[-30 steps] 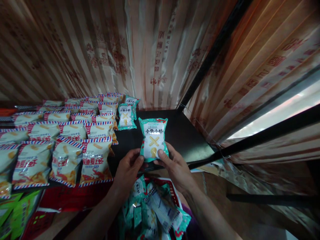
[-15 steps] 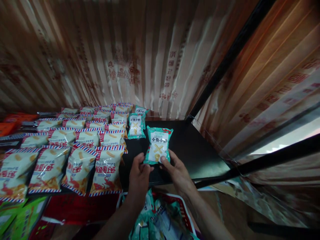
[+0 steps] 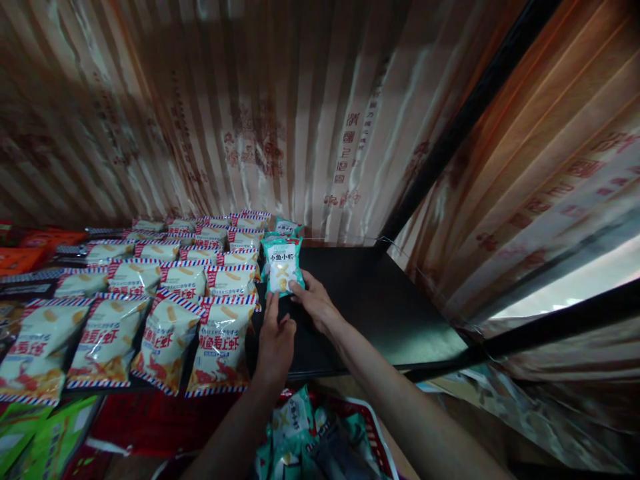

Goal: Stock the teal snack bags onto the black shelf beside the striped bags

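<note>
A teal-and-white snack bag point(image 3: 283, 261) stands at the back of the black shelf, in front of other teal bags point(image 3: 287, 227) that it partly covers. My right hand point(image 3: 317, 301) grips its lower right corner, thumb on the front. Below the bag is my left hand point(image 3: 276, 339), its extended fingers at the bag's lower left edge and its thumb apart. Rows of white snack bags with red-and-blue striped edges point(image 3: 221, 347) stand just to the left. Under my forearms, a red basket with a white rim point(image 3: 379, 433) holds several more teal bags point(image 3: 291, 427).
Black shelf surface point(image 3: 360, 300) extends to the right, up to a black metal post point(image 3: 450, 140). A pleated curtain point(image 3: 310, 133) hangs behind. Orange packs point(image 3: 30, 253) lie at the far left, and green packs point(image 3: 45, 433) sit lower down in front.
The teal bag has moved left and back, from the shelf's middle to before the other teal bags. Both hands reached farther with it, and the left fingers have straightened.
</note>
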Demonstrator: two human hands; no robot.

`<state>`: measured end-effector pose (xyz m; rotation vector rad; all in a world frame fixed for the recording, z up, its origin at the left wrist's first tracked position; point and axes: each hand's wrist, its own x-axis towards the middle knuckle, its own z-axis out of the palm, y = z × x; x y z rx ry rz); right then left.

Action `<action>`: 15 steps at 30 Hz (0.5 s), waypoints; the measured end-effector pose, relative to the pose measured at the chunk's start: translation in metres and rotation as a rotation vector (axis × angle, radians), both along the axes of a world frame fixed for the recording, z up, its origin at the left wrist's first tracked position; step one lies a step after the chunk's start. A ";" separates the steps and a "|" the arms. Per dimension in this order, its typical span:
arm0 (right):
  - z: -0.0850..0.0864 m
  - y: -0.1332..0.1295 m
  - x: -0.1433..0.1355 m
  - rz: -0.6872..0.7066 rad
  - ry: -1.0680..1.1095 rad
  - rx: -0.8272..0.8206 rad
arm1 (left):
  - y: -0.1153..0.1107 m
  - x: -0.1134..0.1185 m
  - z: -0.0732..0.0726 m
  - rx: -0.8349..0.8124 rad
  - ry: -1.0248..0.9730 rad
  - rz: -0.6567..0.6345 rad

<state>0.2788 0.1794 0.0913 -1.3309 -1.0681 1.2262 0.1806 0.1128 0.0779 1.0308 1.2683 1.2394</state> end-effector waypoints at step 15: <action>-0.015 0.016 -0.012 -0.020 -0.169 -0.011 | 0.012 -0.003 -0.003 -0.029 0.046 0.035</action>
